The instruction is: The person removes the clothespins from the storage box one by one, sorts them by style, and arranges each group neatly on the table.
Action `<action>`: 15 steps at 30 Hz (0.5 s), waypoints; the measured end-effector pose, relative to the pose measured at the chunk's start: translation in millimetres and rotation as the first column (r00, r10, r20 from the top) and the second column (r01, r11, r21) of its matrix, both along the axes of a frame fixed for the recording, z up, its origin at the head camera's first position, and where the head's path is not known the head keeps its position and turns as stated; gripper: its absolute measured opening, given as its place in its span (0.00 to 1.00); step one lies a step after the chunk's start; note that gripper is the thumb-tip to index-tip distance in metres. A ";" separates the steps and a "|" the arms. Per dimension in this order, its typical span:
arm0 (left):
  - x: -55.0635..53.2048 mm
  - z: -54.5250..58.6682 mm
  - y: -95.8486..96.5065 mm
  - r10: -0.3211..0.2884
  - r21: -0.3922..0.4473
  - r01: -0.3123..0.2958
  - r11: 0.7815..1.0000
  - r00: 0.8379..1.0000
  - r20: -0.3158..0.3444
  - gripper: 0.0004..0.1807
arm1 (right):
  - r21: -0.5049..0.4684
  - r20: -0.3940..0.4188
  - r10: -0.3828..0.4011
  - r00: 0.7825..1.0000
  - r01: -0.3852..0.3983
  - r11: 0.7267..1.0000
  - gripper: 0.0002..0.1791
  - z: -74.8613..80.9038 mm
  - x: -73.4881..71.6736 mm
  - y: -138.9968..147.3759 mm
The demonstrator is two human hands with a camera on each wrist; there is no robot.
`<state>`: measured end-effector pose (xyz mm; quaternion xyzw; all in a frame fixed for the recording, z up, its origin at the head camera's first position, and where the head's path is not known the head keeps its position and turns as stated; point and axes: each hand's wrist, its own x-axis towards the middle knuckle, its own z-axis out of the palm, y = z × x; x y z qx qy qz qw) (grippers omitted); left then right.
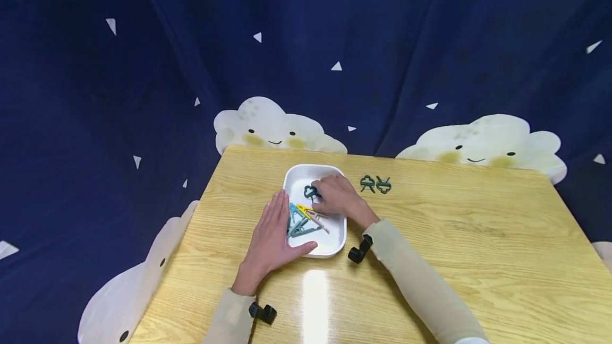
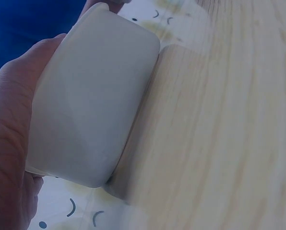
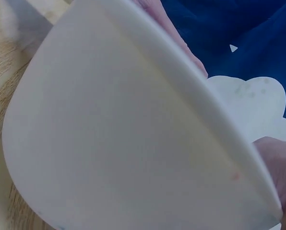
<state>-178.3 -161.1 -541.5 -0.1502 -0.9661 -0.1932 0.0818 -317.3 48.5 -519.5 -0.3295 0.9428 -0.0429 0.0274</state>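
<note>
With the fingers of the right hand [image 1: 334,194] curled, apparently pinching a dark green scallop-headed clip [image 1: 309,192] inside the far half of the white rectangular tray [image 1: 327,246]. Cannot tell the firmness of that pinch: blocked by the tray wall in both wrist views. Steadying the tray along its left wall with the left hand [image 1: 273,237], with fingers straight and thumb spread wide toward the near end. Tangled in the left part of the tray: a light blue clothespin [image 1: 292,210], a yellow clothespin [image 1: 302,210], a pinkish clothespin [image 1: 319,221] and grey-teal clothespins [image 1: 301,233].

Could lose the clip through too shallow a hold on such a slim shape. Could drag a clothespin up too, by hooking the clip's legs into the pile. Could nudge or tip the tray by knocking its right wall with the wrist.

Lying on the wooden counter [image 1: 454,259], right of the tray's far end: two matching green clips [image 1: 367,183]. Hanging beyond the tray: a navy cloud-print curtain [image 1: 306,68].
</note>
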 end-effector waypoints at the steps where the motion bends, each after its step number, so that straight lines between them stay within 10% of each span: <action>1: -0.1 0.0 0.1 -0.001 -0.001 0.001 1.000 1.000 -0.002 0.75 | 0.002 -0.002 -0.001 1.000 0.001 1.000 0.24 0.2 0.2 0.0; 15: 0.5 0.1 0.5 0.002 0.015 -0.002 1.000 1.000 -0.008 0.76 | 0.032 -0.001 -0.012 1.000 0.012 0.999 0.20 -1.1 -1.6 -1.8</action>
